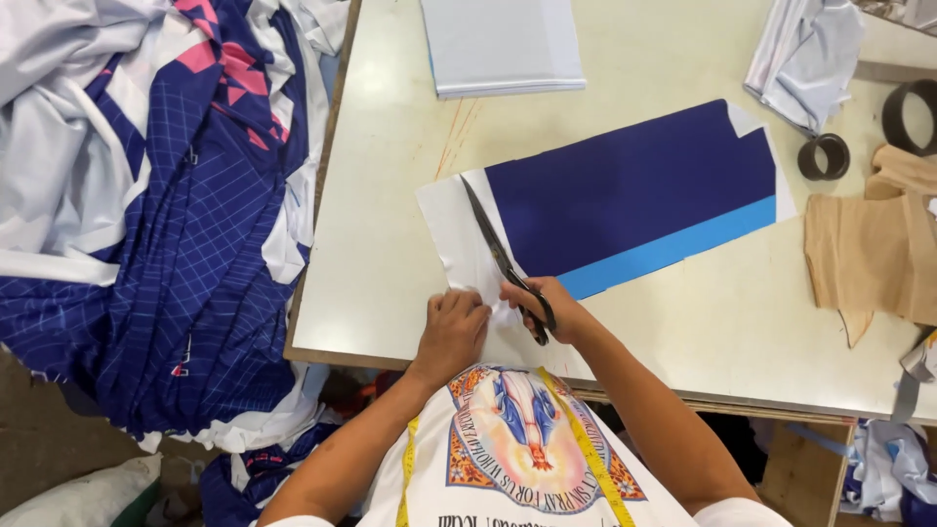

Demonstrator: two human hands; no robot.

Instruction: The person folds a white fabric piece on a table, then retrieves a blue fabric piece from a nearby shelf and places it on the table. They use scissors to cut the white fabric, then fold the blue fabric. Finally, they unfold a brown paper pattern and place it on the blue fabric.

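Fabric panel (625, 190), navy with white margin, lies near the desk's front edge. Left hand (451, 327) presses it flat, steadying the cut; right hand (547, 307) grips parted scissors (503, 259) along the margin.

Scissors (503, 259) handles hidden in right hand (547, 304), black ring (916, 115) cut by edge

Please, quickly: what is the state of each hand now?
Left hand: open, pressing flat on the white fabric.
Right hand: closed on the scissors.
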